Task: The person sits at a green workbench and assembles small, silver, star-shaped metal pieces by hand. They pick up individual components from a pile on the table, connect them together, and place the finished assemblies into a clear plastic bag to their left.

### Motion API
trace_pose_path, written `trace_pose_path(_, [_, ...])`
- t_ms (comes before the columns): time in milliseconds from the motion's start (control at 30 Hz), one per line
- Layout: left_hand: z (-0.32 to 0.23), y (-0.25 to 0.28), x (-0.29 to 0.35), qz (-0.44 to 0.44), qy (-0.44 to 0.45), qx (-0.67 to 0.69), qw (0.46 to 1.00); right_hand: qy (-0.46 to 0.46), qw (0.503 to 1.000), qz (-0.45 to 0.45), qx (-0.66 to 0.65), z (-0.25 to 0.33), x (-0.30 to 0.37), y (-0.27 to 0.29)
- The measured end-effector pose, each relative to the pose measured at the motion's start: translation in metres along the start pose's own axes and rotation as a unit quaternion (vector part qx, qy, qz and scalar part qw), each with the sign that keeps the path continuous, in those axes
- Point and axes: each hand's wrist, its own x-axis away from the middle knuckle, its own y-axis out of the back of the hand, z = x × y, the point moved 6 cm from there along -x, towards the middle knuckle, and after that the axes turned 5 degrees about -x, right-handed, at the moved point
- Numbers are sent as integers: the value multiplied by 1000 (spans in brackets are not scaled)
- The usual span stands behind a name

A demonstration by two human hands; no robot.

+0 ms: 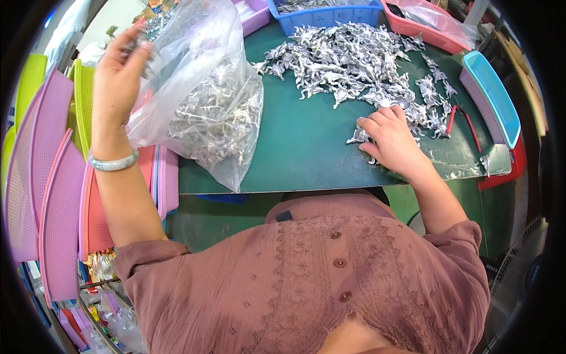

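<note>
My left hand (118, 82) is raised at the left beside a clear plastic bag (194, 71), its thumb and fingers closed round some small silvery metal castings, blurred by motion. The bag stands on the green table and holds many more silvery castings (218, 118). On the table to the right, my right hand (389, 141) rests palm down with its fingers bent over a few castings (358, 135); what lies under the palm is hidden. Beyond it spreads a large heap of these figure-shaped castings (348, 59).
Red-handled pliers (466, 127) lie right of the heap. Along the far edge stand a blue basket (330, 19) and a pink basket (430, 29). A turquoise-and-purple basket (492, 97) stands at the right edge. Stacked plastic baskets (59, 177) crowd the left of the green table (295, 147).
</note>
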Motion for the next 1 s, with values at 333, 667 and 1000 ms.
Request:
trace_pose_path(333, [-71,-66,75,-11,-188,34,982,-162,935,-73,-307,-26,-3,0])
trace_pose_path(667, [-58,-242,157,392,271,512,715,-155,557,-118,-807,-5,-14,-13])
trace_pose_path(1000, [-39,-241,142,287,155,432,840,-178,635,-88,-747,-2,-10,-17])
